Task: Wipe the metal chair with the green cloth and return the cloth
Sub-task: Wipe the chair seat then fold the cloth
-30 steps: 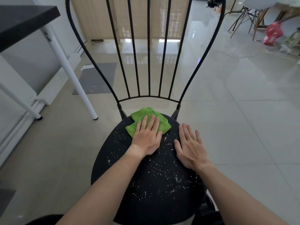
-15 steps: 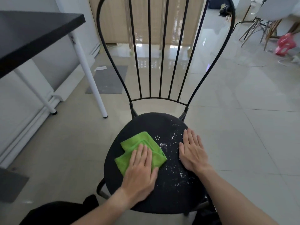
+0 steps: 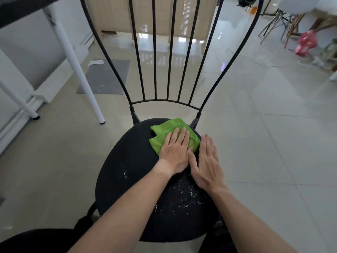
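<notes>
green cloth [image 3: 165, 133] and left hand [image 3: 175, 152] moved back-right

The floor [image 3: 264, 125] is made of big shiny pale tiles with light glowing on them, a grey mat [image 3: 107, 75] lies by the white table legs [image 3: 80, 70], and a white chair [image 3: 299, 8] stands far away near something red [image 3: 306, 42].
</notes>
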